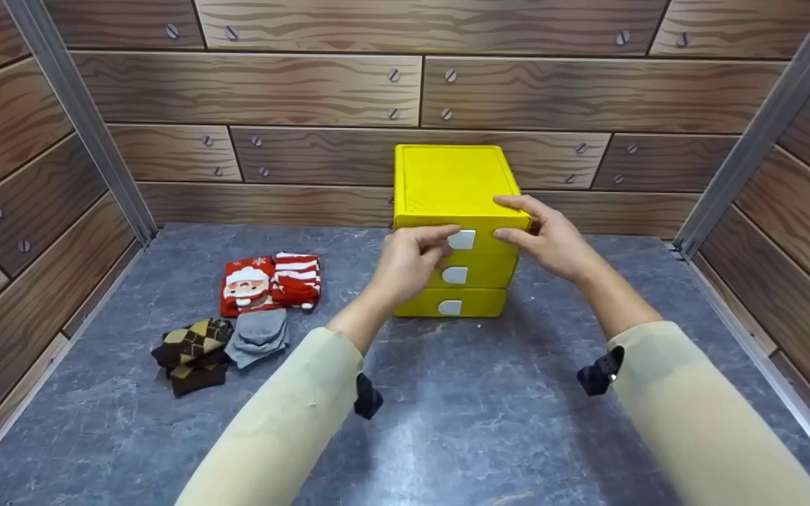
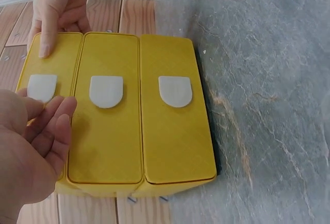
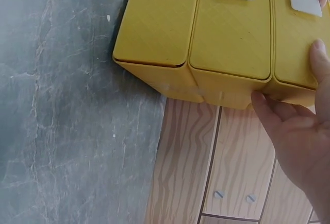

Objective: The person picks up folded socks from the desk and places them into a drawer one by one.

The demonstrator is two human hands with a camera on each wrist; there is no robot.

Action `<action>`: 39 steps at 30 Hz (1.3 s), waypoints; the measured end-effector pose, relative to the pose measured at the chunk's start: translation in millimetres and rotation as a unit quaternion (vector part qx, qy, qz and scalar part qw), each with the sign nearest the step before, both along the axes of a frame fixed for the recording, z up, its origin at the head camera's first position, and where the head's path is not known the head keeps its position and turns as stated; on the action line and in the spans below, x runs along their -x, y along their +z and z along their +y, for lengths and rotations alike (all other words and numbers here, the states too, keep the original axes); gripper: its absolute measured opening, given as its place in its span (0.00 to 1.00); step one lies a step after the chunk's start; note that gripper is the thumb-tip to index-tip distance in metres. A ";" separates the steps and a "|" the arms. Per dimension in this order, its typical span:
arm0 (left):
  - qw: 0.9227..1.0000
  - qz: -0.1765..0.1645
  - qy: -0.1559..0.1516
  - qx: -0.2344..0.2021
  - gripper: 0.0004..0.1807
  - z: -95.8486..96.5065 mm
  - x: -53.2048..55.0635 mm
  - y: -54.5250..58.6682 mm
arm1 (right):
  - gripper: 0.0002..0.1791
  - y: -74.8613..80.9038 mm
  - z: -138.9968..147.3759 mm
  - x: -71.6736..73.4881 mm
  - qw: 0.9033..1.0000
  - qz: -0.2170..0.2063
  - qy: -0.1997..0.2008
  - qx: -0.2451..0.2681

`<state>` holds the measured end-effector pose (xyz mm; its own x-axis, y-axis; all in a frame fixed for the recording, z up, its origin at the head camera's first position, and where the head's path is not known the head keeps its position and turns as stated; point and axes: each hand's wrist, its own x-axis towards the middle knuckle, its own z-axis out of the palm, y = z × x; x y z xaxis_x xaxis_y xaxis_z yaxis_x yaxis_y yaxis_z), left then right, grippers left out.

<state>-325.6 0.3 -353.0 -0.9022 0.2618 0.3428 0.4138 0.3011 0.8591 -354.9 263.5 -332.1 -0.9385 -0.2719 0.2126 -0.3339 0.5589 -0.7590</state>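
Observation:
A yellow three-drawer box stands near the back wall, each drawer front bearing a white tab handle. My left hand is at the top drawer, its fingertips pinching the top handle. My right hand grips the box's upper right corner. Its thumb presses on the top drawer front, while the other fingers lie along the top and side. All drawers look closed.
To the left on the grey marbled table lie folded red Santa socks, red-and-white striped socks, grey socks and brown argyle socks. Wood-patterned walls enclose the back and sides.

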 end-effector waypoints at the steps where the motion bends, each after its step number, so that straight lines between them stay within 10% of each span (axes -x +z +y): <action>1: 1.000 0.000 -0.003 -0.006 0.19 -2.6 -1.5 -0.4 | 0.33 0.2 -0.9 -0.4 1.000 0.002 -0.002 0.001; 14: 0.999 -0.022 -0.034 0.000 0.19 -36.4 -16.9 -24.6 | 0.33 -3.3 0.2 -0.3 1.000 -0.002 -0.016 0.001; 39: 0.990 -0.105 -0.096 0.022 0.21 -6.0 5.4 -53.3 | 0.32 -10.3 -0.9 -1.6 1.000 0.005 -0.024 0.007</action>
